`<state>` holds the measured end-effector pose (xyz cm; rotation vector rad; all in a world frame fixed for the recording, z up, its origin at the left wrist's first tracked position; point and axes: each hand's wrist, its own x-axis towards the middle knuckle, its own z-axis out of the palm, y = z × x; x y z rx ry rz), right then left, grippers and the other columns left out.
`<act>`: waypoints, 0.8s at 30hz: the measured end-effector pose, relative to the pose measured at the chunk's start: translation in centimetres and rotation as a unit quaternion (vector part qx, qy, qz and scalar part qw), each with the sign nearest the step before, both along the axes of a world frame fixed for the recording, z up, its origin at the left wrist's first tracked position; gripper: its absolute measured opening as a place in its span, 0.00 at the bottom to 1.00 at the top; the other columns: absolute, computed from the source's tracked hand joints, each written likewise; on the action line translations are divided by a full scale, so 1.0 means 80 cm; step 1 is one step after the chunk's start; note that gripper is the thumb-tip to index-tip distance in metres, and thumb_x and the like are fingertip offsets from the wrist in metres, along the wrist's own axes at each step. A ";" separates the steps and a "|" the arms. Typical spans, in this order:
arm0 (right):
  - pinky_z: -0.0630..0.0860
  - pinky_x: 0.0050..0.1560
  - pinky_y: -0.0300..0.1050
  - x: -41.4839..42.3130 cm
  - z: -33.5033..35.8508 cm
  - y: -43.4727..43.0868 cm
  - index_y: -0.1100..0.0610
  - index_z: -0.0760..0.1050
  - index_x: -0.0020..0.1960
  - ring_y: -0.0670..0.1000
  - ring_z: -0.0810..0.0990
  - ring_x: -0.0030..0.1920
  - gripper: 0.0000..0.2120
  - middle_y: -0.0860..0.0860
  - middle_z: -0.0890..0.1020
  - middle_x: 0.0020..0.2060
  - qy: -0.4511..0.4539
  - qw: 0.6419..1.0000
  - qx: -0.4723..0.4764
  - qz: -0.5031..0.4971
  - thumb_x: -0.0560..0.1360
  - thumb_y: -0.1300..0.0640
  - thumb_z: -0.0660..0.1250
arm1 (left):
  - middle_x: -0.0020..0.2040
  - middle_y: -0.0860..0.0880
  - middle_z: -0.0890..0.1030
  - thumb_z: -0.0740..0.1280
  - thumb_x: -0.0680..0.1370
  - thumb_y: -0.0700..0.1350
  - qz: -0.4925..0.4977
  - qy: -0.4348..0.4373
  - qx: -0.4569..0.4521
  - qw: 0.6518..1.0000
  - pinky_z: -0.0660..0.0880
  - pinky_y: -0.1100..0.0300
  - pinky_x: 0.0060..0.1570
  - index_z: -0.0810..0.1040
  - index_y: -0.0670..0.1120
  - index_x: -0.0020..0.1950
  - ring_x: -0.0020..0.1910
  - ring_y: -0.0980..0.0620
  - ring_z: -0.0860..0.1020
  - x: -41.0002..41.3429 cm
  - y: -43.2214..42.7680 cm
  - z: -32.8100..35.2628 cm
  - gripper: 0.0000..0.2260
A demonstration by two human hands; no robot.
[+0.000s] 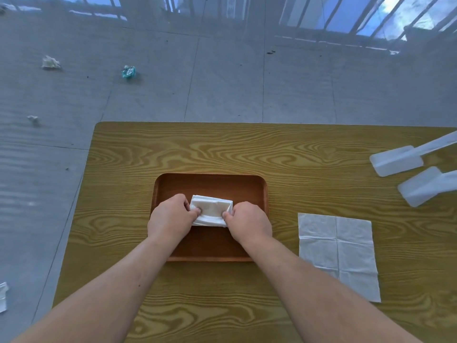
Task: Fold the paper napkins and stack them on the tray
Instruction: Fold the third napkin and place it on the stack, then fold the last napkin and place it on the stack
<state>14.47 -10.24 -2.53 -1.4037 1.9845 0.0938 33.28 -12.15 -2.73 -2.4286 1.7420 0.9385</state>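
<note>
A folded white napkin [211, 209] lies in the middle of the brown wooden tray [210, 183]. My left hand [170, 217] grips its left end and my right hand [248, 222] grips its right end, thumbs pressed on top. To the right of the tray, an unfolded white napkin [337, 253] lies flat on the table with crease lines showing. How many layers the folded napkin holds is not visible.
The tray sits on a yellow wood-grain table [247, 149]. Two white plastic feet of a stand [405, 174] rest at the table's right edge. Crumpled tissues [50, 62] and a teal wrapper [129, 71] lie on the grey floor beyond.
</note>
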 end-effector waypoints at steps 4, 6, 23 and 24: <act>0.73 0.33 0.49 -0.006 0.014 0.003 0.53 0.76 0.37 0.53 0.79 0.36 0.16 0.49 0.80 0.34 -0.067 0.997 -0.029 0.009 0.79 0.45 0.63 | 0.35 0.53 0.79 0.69 0.77 0.53 -0.050 -0.015 -0.024 0.998 0.67 0.55 0.30 0.72 0.52 0.37 0.35 0.51 0.77 -0.024 0.001 0.019 0.12; 0.67 0.30 0.51 -0.020 0.025 0.014 0.54 0.68 0.32 0.51 0.72 0.31 0.21 0.49 0.74 0.28 -0.115 0.990 -0.076 -0.019 0.80 0.45 0.61 | 0.33 0.53 0.79 0.68 0.76 0.54 -0.060 0.026 -0.041 0.997 0.66 0.55 0.29 0.72 0.51 0.35 0.34 0.53 0.76 -0.047 0.008 0.028 0.13; 0.75 0.58 0.48 -0.310 0.039 0.218 0.50 0.72 0.65 0.51 0.74 0.61 0.16 0.46 0.77 0.60 -0.006 0.991 -0.094 -0.099 0.81 0.44 0.62 | 0.70 0.56 0.79 0.67 0.82 0.53 -0.498 0.053 -0.092 0.860 0.76 0.53 0.65 0.77 0.56 0.71 0.70 0.51 0.76 -0.342 0.048 0.037 0.17; 0.75 0.61 0.48 -0.319 0.036 0.228 0.50 0.72 0.68 0.52 0.73 0.64 0.18 0.46 0.76 0.64 -0.008 0.993 -0.089 -0.075 0.82 0.45 0.61 | 0.74 0.56 0.76 0.65 0.83 0.51 -0.545 0.033 -0.093 0.833 0.73 0.52 0.70 0.75 0.55 0.74 0.74 0.50 0.73 -0.354 0.050 0.032 0.18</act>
